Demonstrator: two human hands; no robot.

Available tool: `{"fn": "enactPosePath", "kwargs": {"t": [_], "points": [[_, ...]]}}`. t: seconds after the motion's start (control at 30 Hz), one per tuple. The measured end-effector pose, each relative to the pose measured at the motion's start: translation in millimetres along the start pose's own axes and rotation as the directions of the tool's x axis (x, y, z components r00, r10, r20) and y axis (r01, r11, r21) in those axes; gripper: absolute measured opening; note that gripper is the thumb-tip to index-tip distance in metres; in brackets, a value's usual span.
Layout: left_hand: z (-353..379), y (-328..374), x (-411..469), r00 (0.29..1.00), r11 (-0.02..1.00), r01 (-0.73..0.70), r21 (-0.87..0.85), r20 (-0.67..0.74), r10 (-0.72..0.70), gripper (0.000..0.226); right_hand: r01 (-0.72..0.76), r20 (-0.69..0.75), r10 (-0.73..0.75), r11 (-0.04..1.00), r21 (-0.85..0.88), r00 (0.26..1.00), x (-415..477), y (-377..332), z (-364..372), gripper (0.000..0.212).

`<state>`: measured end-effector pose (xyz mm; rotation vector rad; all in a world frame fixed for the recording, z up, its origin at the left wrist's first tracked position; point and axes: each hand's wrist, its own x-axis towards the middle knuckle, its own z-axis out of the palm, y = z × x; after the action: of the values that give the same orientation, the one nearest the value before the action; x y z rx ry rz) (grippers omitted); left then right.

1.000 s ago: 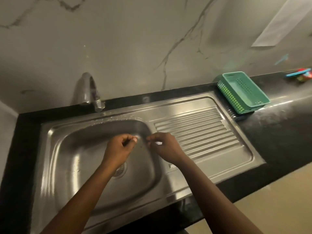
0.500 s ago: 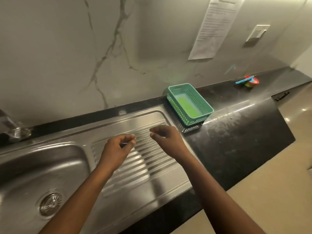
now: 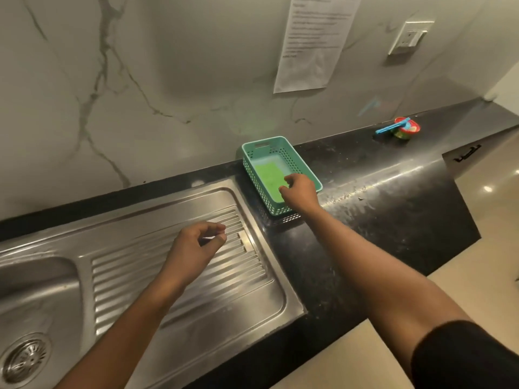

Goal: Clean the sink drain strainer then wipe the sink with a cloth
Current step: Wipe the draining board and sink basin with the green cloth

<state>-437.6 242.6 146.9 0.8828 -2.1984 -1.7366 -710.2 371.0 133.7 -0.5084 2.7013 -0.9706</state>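
Right hand (image 3: pixel 300 193) moved onto flat green cloth (image 3: pixel 266 176), grasp unclear, left hand (image 3: pixel 193 248) pinching sliver (image 3: pixel 209 237)

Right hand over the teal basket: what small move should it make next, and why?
Probably lower the right hand a little and pinch the green cloth lying flat in the teal basket. Its fingers hang curled just above the cloth, and wiping the sink needs it.
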Motion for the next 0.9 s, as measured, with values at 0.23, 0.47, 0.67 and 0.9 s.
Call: {"fn": "enactPosePath", "kwargs": {"t": [0.23,0.47,0.67,0.9], "points": [[5.9,-20.7,10.7,0.999,0.999,0.041,0.018,-0.025,-0.041,0.018,-0.016,0.171,0.080,0.937,-0.350,0.982,64.4,12.9,9.7,0.038],[7.8,-35.2,10.0,0.996,0.995,0.088,0.039,-0.034,-0.087,0.020,0.007,0.293,0.173,0.851,-0.526,0.940,92.5,10.6,24.3,0.065],[0.3,-36.7,8.6,0.992,0.992,0.116,0.039,-0.053,-0.114,0.018,-0.077,0.276,0.213,0.899,-0.432,0.937,96.0,6.6,31.9,0.050],[-10.6,-32.0,7.9,0.991,0.993,0.114,0.005,-0.068,-0.113,0.015,-0.120,0.148,0.120,0.993,-0.006,0.982,98.0,-5.7,14.9,0.018]]}}
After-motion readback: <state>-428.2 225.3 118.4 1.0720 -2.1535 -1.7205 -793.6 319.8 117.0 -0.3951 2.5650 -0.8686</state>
